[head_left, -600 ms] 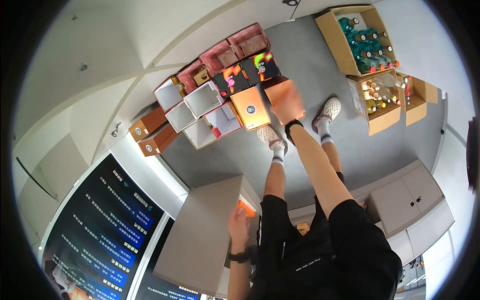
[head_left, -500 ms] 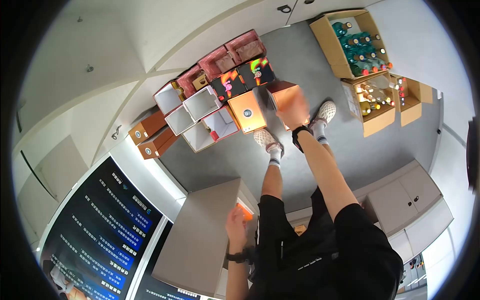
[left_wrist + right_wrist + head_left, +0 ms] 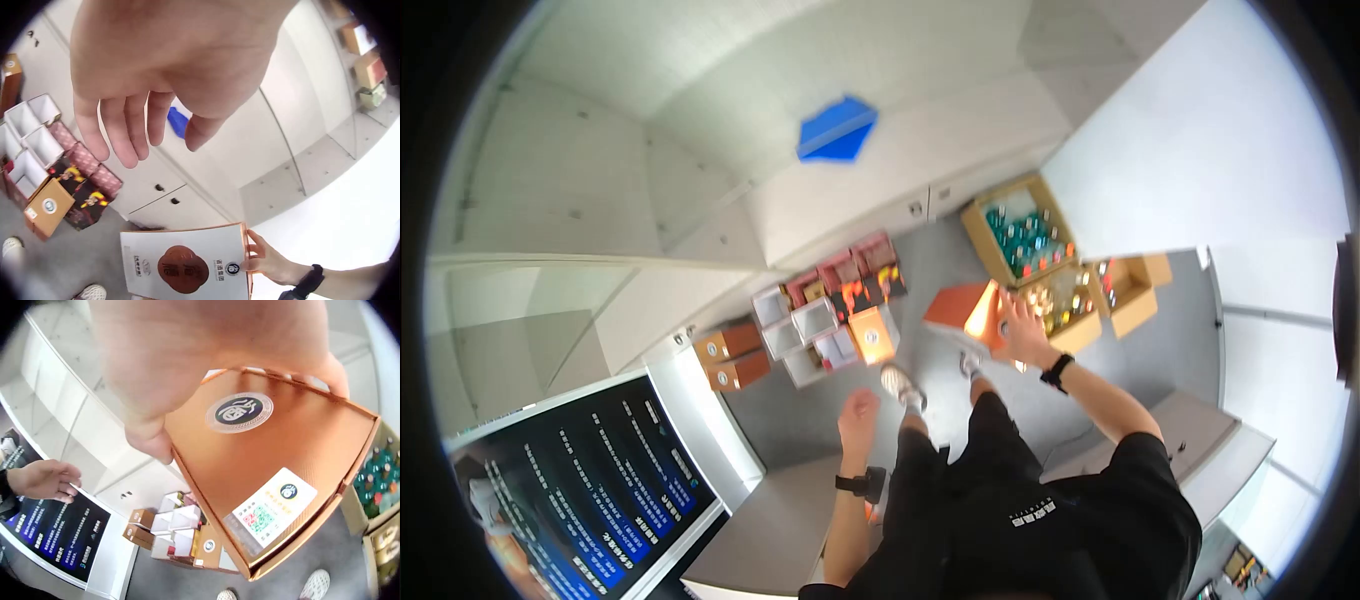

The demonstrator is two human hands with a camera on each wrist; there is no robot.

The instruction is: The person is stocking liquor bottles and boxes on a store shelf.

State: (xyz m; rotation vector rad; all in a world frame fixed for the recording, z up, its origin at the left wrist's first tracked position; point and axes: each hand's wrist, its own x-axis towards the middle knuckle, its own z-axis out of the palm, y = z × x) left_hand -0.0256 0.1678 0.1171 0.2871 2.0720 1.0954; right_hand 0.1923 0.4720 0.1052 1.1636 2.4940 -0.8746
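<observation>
Head view: the grey floor (image 3: 1145, 345) lies beneath the orange box (image 3: 960, 312), which I hold aloft; I judge this a carrying step, and moving it calls for a steady grip. My right arm (image 3: 1108, 398) stretches outward, the right hand (image 3: 1027, 332) clasping the box's end. My left hand (image 3: 858, 425) is released, fingers loosely bent, well apart.

Green bottles (image 3: 1025, 238) in cardboard carton (image 3: 983, 245) on grey floor (image 3: 935, 255). Dark screen (image 3: 590, 490) with white text. Blue object (image 3: 837, 132). Open white boxes (image 3: 814, 320) beside pink ones (image 3: 875, 250).
</observation>
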